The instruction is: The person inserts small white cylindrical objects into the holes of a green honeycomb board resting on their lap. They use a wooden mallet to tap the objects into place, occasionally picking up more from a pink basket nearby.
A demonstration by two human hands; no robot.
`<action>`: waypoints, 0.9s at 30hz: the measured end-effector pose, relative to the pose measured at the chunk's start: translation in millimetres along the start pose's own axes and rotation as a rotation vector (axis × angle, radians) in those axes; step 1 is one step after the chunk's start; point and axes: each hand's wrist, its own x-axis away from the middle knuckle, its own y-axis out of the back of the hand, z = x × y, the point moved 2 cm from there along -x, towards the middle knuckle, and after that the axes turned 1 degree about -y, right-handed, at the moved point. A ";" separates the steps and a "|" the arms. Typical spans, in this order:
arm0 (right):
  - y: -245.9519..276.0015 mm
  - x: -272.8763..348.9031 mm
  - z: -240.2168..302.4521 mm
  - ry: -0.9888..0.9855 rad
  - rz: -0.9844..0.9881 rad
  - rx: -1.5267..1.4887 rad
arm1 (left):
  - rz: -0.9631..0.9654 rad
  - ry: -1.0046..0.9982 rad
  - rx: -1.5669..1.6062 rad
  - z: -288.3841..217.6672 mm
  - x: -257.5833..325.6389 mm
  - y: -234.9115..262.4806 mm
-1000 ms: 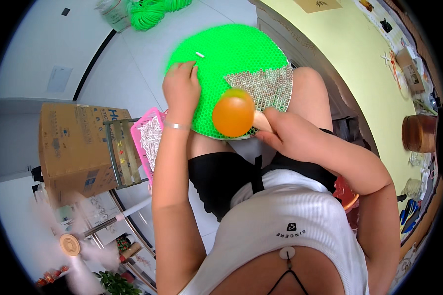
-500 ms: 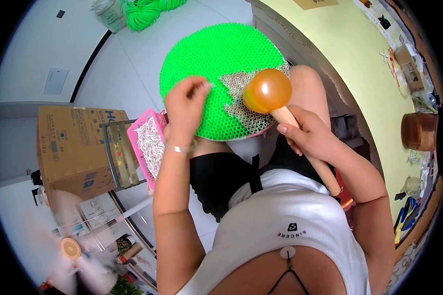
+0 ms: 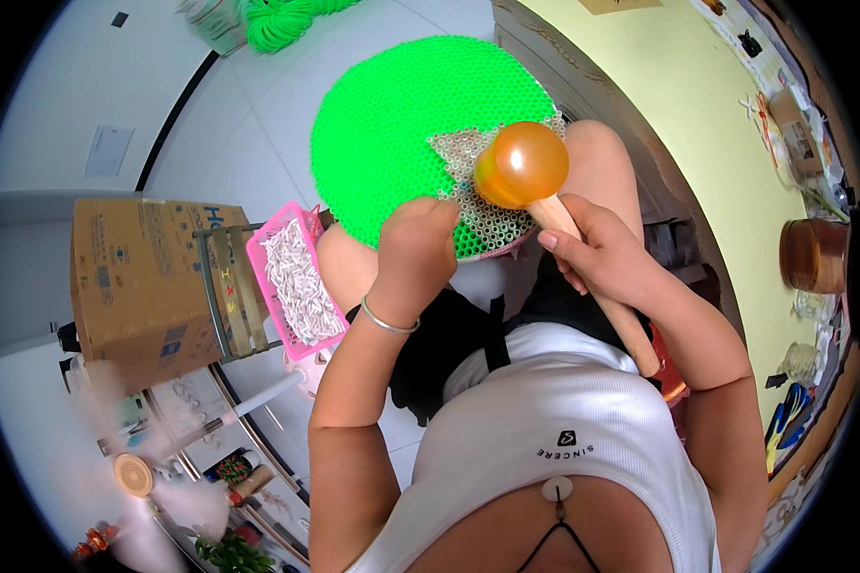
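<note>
A round disc (image 3: 401, 134) packed with bright green cells lies in front of the person, face up, its near edge at the thighs; a jagged patch (image 3: 457, 148) of pale, ring-shaped cell ends, without the green, takes up part of its right side. Over this patch stands the amber, ball-shaped head of a mallet (image 3: 523, 164); whether it touches the cells cannot be told. The mallet's wooden handle slants down and to the right toward the waist, and the right hand (image 3: 597, 250) grips it near the head, fingers wrapped around the wood with the thumb laid along it. The left hand (image 3: 419, 246) is at the near left part of the disc, its fingers curled in together; their tips are hidden, so I cannot tell whether they pinch anything. A silvery bangle (image 3: 389, 325) circles the left wrist. Just left of the thigh is a pink basket (image 3: 269, 301) filled with short white rods (image 3: 298, 286). Beside it stand a metal-framed slatted seat (image 3: 237, 296) and a large cardboard box (image 3: 143, 286), with a blurred fan (image 3: 134, 475) nearer the lower left. Coils of green cord (image 3: 277, 24) lie on the floor beyond the disc, and a pale yellow desk (image 3: 707, 105) runs along the right, carrying a brown pot (image 3: 812, 258).
</note>
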 end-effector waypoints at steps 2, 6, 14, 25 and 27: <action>-1.9 1.0 2.2 0.008 0.012 0.028 | 0.008 0.020 0.015 -2.0 -0.7 3.0; -13.2 7.8 22.7 0.212 0.038 0.140 | -0.066 0.288 0.188 -6.1 4.7 24.0; -16.0 -19.8 30.6 0.239 0.023 0.617 | -0.544 0.645 0.345 88.1 82.3 55.1; -0.2 -18.3 -10.9 0.011 -0.186 0.101 | 0.123 1.198 -0.376 273.9 273.7 45.4; -0.4 -20.3 -13.8 0.017 -0.194 0.098 | 0.143 1.207 -0.418 268.7 270.4 25.7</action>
